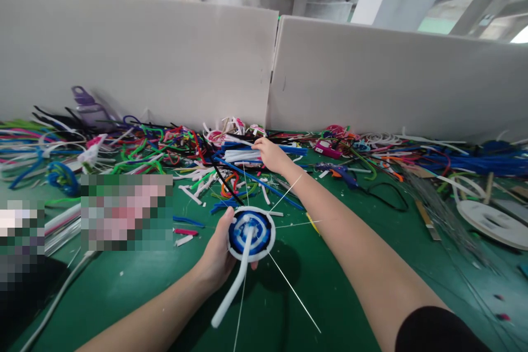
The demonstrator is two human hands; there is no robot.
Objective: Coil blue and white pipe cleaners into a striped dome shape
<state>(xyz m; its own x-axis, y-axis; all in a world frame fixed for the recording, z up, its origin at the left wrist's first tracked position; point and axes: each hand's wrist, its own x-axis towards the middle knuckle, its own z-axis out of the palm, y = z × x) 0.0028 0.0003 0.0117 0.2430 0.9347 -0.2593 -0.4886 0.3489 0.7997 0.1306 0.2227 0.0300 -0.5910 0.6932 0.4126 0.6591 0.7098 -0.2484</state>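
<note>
A round blue, white and black disc [251,234] rests in my left hand [220,247], whose fingers close around its left edge and underside. Thin clear wires [295,293] radiate from the disc, and a white fuzzy stem [231,294] bends down toward me from its centre. My right hand [272,155] reaches to the pile at the back, its fingers pinched at the end of a white strip [241,141]. Just below that hand lie white and blue pipe cleaners [237,157].
Tangled coloured pipe cleaners [466,165] line the back of the green table [330,302]. A glue gun [344,175], a white spool [495,224] and a purple bottle [88,110] stand or lie around. Grey partitions [371,77] rise behind. Blurred patches cover the left side.
</note>
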